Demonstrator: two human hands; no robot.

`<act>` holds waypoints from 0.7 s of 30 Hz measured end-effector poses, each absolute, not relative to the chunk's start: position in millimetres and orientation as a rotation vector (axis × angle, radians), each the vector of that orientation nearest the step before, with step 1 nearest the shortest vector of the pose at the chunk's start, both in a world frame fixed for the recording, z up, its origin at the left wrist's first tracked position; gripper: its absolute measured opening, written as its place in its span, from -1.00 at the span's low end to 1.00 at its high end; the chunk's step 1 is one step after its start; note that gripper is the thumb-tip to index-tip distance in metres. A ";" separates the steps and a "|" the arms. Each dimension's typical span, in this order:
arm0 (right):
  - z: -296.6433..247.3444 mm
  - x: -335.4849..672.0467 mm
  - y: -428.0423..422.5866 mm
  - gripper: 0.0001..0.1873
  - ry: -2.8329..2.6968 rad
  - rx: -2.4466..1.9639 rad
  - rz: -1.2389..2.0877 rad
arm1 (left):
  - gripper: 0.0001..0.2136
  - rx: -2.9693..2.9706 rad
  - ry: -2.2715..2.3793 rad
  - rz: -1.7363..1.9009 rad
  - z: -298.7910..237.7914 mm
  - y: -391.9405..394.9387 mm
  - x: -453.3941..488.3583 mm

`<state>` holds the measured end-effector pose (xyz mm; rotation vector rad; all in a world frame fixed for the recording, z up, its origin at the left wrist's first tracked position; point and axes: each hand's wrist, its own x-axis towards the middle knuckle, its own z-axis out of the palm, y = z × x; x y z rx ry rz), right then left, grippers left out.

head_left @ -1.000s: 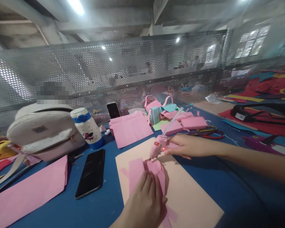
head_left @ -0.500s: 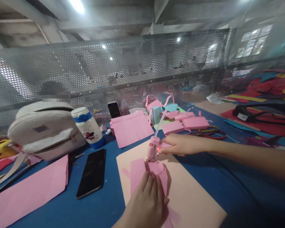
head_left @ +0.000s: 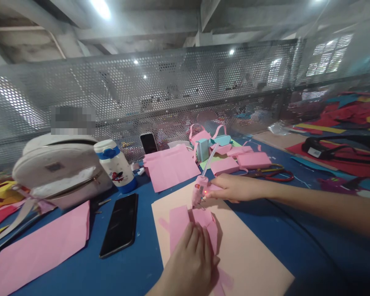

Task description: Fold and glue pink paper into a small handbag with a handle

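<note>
A pink hot glue gun [head_left: 199, 190] with a small red light is gripped in my right hand [head_left: 231, 188]. A clear glue stick [head_left: 210, 159] sticks up out of its back end. The nozzle points down at the far edge of a folded pink paper piece [head_left: 178, 222]; whether it touches the paper, I cannot tell. My left hand [head_left: 189, 261] has its fingers pressed together on this piece and steadies it, with the thumb at its right side. Underneath lies a large beige sheet [head_left: 249, 250]. Part of the folded piece is hidden by my left hand.
Behind are pink sheets [head_left: 172, 168], small pink paper bags [head_left: 225, 166] and scissors [head_left: 277, 173]. To the left are a black phone [head_left: 119, 226], a bottle [head_left: 115, 166], a white backpack [head_left: 60, 170] and folded pink paper [head_left: 46, 250]. A dark cord [head_left: 299, 226] crosses the blue table at right.
The glue gun's nozzle has lifted very slightly from the far edge of the folded pink paper. My left hand stays in place.
</note>
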<state>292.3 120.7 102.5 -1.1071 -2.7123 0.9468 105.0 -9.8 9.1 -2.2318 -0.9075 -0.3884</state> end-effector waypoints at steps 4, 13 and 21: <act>100.3 291.7 121.6 -0.49 -2.716 -1.097 0.911 | -0.70 -2.236 -0.912 -0.400 7.1 -9.7 104.1; 102.4 296.5 121.4 -0.54 -2.677 -1.136 0.994 | -0.71 -2.248 -0.914 -0.366 5.8 -10.3 102.8; 101.2 292.5 120.4 -0.55 -2.655 -1.083 1.011 | -0.71 -2.245 -0.920 -0.353 5.9 -10.7 103.7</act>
